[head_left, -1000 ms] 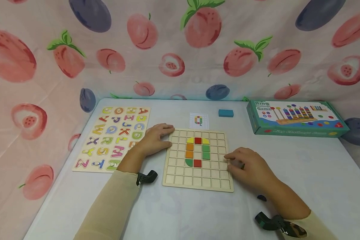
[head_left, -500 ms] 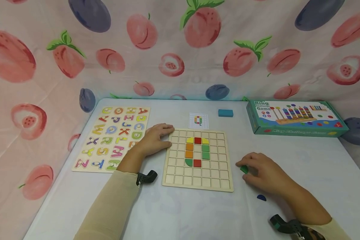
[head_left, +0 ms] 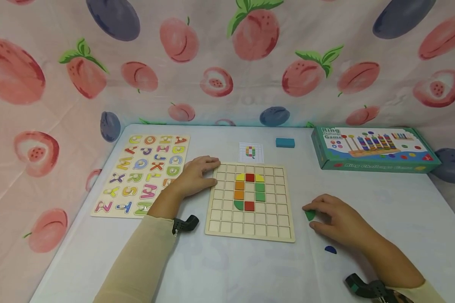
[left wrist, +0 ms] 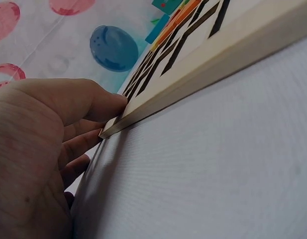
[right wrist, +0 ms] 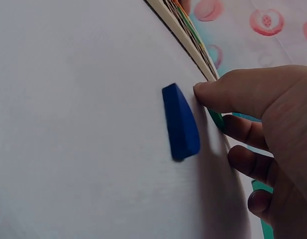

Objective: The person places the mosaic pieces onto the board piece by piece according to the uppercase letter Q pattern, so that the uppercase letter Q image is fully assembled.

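At the upper left corner of the wooden grid board (head_left: 250,231), my left hand (head_left: 193,176) rests its thumb and fingertips on the edge. In the left wrist view the thumb (left wrist: 111,103) lies over the rim, fingers fairly straight. Coloured squares and corner pieces form a ring on the board, such as a red square (head_left: 249,206). Right of the board, my right hand (head_left: 335,219) has thumb and index finger on either side of a small green piece (head_left: 310,215). The index fingertip seems to touch it; a gap shows by the thumb. A blue half-round piece (right wrist: 180,124) lies nearby.
A pattern card (head_left: 251,152) lies behind the board, with a blue block (head_left: 285,143) to its right. At the back right stands a green game box (head_left: 377,149). An alphabet board (head_left: 115,185) lies left, partly under the left arm.
My right hand has drawn back from the board's right edge to the green piece, uncovering more of it and the blue piece. The left hand and the board stay put.
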`<state>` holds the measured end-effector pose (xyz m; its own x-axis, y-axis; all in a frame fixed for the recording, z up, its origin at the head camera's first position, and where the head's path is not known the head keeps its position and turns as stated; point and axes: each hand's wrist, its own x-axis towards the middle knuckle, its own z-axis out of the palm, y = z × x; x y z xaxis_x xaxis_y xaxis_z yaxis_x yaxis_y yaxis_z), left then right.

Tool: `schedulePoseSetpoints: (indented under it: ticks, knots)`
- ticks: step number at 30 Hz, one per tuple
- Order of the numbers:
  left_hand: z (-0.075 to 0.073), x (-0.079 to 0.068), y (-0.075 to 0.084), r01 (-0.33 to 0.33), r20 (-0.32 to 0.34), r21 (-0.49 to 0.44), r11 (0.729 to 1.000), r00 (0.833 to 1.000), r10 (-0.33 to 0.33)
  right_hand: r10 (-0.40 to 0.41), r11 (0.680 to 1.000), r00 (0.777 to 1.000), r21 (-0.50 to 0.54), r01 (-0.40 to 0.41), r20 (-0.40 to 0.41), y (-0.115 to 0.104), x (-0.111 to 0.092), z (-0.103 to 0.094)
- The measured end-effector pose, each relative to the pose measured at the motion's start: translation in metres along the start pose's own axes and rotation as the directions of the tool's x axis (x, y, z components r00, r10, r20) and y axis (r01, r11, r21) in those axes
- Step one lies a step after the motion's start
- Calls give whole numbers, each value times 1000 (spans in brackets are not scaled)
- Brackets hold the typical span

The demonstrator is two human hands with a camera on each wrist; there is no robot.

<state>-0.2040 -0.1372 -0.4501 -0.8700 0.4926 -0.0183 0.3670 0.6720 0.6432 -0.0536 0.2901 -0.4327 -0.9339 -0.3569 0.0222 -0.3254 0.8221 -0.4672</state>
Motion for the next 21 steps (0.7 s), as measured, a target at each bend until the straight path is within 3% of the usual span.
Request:
schedulePoseSetpoints:
  ticks: [9, 21]
  knots:
    - [0, 0, 0, 8, 1, 17, 1000, 1000, -8, 68, 997, 998, 33, -68, -4, 3, -3, 2]
    - [1, -1, 0, 3, -2, 15, 1000, 1000, -3, -1, 1000, 997, -4, 0, -75, 5, -6, 6]
